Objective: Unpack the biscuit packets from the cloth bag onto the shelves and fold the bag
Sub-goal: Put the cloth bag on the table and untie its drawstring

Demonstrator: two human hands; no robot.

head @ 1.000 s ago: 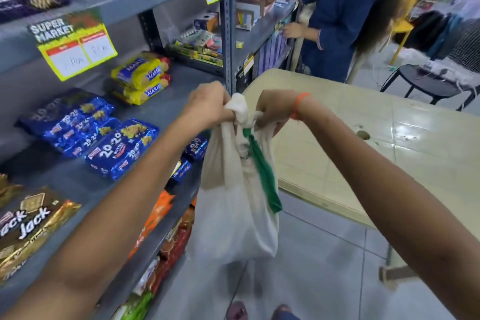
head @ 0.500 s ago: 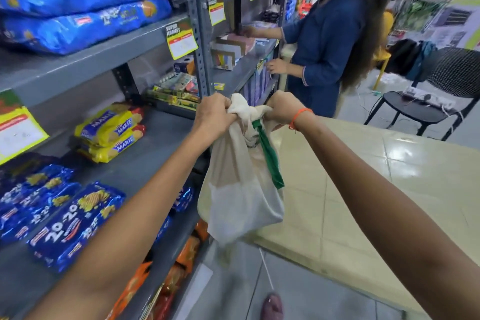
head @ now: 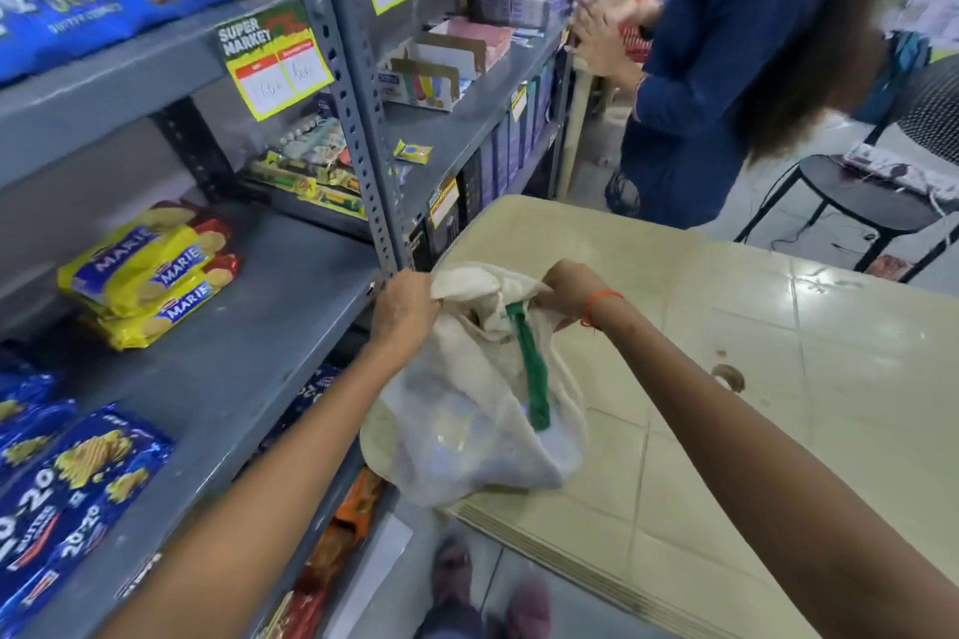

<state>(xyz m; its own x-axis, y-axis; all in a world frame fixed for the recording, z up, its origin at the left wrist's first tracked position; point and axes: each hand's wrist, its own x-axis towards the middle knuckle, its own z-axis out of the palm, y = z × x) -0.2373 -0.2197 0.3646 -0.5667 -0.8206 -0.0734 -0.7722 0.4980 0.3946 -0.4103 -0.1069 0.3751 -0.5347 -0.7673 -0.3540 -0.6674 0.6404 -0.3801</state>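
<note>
Both hands gripping the cloth bag's mouth: left hand and right hand each pinch bunched cream fabric.

Cloth bag, green handle dangling, sags onto the beige table corner, looking empty. Marie packets and blue 20-20 packets lie on the grey shelf. Step, I judge: folding; next, flatten bag on table. Another person stands well apart.

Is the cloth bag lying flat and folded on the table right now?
No, the cloth bag is bunched and unfolded, gripped at its top by the left hand and right hand over the table corner.
</note>
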